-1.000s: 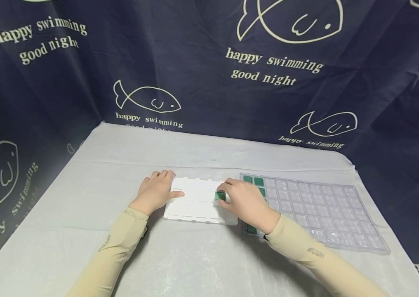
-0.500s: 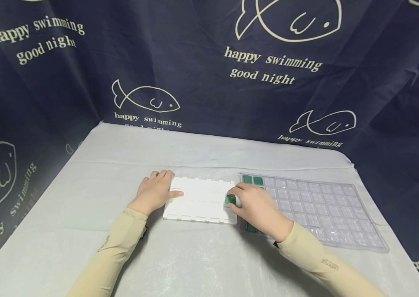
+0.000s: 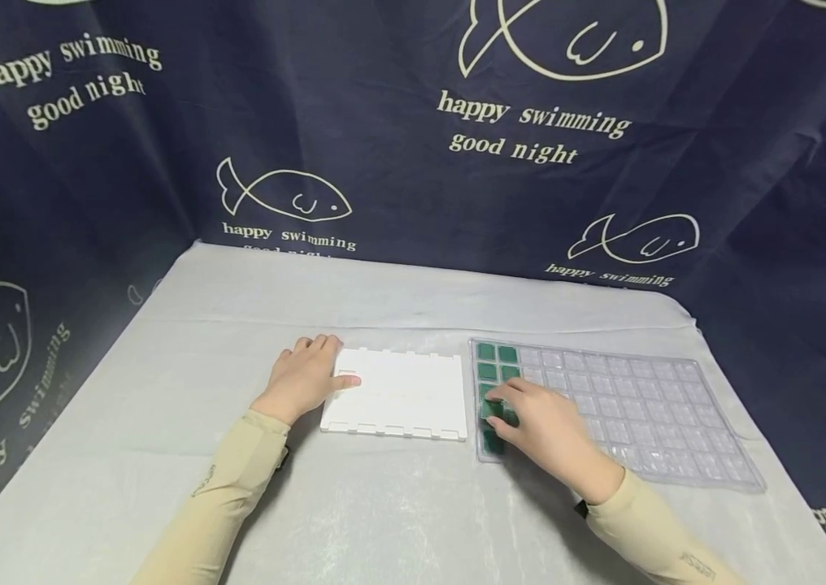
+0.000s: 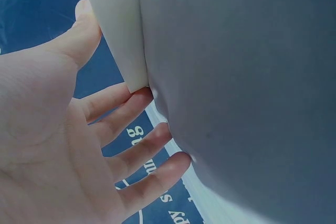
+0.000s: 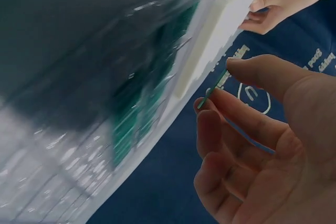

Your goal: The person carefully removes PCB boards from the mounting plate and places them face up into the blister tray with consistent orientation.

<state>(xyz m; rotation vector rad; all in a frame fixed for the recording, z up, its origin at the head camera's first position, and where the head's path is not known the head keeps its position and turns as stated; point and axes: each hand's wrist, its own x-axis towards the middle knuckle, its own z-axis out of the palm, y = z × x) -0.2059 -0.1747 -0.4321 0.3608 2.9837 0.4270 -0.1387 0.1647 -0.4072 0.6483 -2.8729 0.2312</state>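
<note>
In the head view, my left hand (image 3: 303, 376) rests at the left end of a flat white board (image 3: 402, 394) with notched long edges. Its thumb lies on the top face; in the left wrist view the fairly straight fingers (image 4: 149, 142) touch the corner and the tabletop. My right hand (image 3: 552, 431) pinches a small, thin green board (image 3: 491, 409) between thumb and fingertips. It is above the left columns of the clear plastic tray (image 3: 658, 406). The right wrist view shows the green piece (image 5: 210, 94) edge-on, and my other fingers (image 5: 210, 182) curl loosely below it.
More green pieces (image 3: 486, 352) sit in the tray's two left columns; the visible compartments to their right hold none. The tray lies just right of the white board. A pale cloth (image 3: 384, 512) covers the table, with a dark blue printed curtain (image 3: 398, 162) behind.
My right hand has moved right and towards me, from over the white board to above the tray's left columns, still pinching the green board. The left hand stays at the white board's left end.
</note>
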